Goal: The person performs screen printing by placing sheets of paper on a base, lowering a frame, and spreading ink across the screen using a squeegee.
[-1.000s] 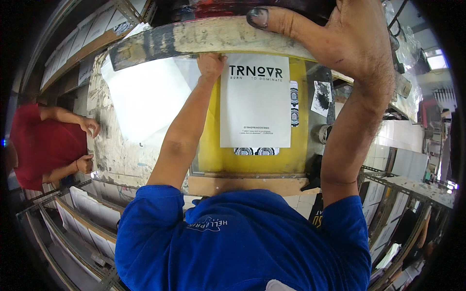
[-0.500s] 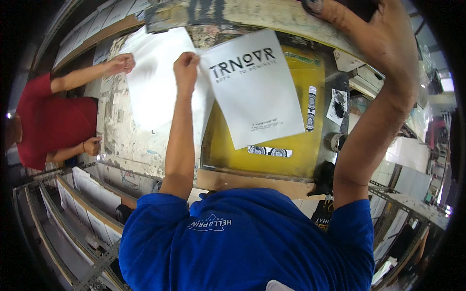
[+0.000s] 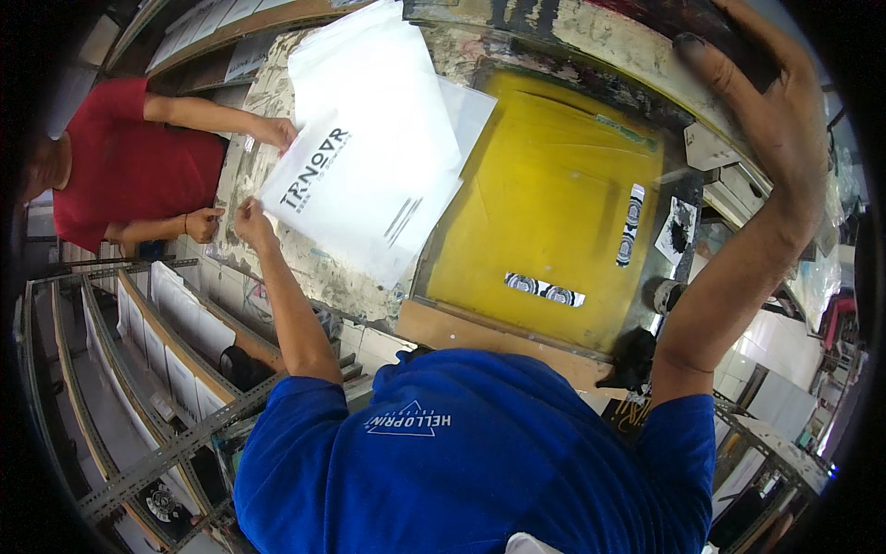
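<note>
My left hand [image 3: 251, 223] pinches the corner of a thin white sheet [image 3: 369, 217] with black lettering. The sheet lies tilted over a pile of white sheets [image 3: 374, 74] at the left of the table. A co-worker's hand [image 3: 277, 132] is at the sheet's upper left edge, close to mine. My right hand [image 3: 775, 120], raised high at the upper right, has its thumb and fingers around the dark edge of a wooden screen-printing frame [image 3: 628, 51]. Its thumb tip is black; the grip is partly hidden. Below lies a yellow printing bed [image 3: 544, 203] with two patterned strips, one [image 3: 630, 226] upright.
The co-worker in a red shirt [image 3: 138, 162] stands at the left. Metal racks with boards [image 3: 152, 323] fill the lower left. Beside the bed's right edge are an ink-stained paper [image 3: 678, 231], a small jar [image 3: 666, 295] and a black cloth-like bundle [image 3: 632, 360].
My left hand has carried the printed sheet left, off the yellow bed and onto the pile. The co-worker's hand now meets it there. My right hand stays raised at the frame.
</note>
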`<control>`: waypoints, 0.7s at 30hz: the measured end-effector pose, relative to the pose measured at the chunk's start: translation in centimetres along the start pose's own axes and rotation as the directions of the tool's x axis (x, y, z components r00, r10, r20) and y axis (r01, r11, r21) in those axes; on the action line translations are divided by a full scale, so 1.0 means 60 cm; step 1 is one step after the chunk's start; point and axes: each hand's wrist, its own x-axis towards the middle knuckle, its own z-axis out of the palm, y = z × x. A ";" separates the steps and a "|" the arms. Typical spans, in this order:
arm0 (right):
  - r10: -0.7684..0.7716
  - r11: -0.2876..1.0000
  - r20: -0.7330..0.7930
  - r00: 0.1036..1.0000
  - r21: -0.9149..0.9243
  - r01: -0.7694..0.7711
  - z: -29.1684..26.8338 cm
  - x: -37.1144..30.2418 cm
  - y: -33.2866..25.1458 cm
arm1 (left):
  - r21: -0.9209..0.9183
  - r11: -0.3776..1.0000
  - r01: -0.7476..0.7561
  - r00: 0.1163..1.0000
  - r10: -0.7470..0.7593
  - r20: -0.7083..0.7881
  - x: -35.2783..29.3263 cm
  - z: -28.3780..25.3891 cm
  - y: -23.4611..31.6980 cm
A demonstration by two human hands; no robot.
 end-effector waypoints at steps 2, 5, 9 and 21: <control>-0.081 0.995 -0.024 0.996 0.058 0.083 -0.001 -0.006 0.012 | 0.289 0.918 -0.270 0.935 0.322 -0.150 -0.010 -0.005 0.021; -0.078 0.996 -0.072 0.994 0.042 0.082 0.009 -0.013 0.021 | 0.433 0.555 -0.710 0.658 0.742 0.127 -0.106 0.040 0.116; 0.038 0.999 -0.020 0.999 -0.035 -0.038 0.013 -0.004 0.003 | 0.180 0.331 -0.926 0.343 0.540 0.769 -0.284 0.105 0.158; 0.037 0.997 -0.016 0.999 -0.065 -0.038 -0.009 -0.015 0.013 | -0.439 0.555 -0.707 -0.226 0.410 0.884 -0.573 0.322 0.199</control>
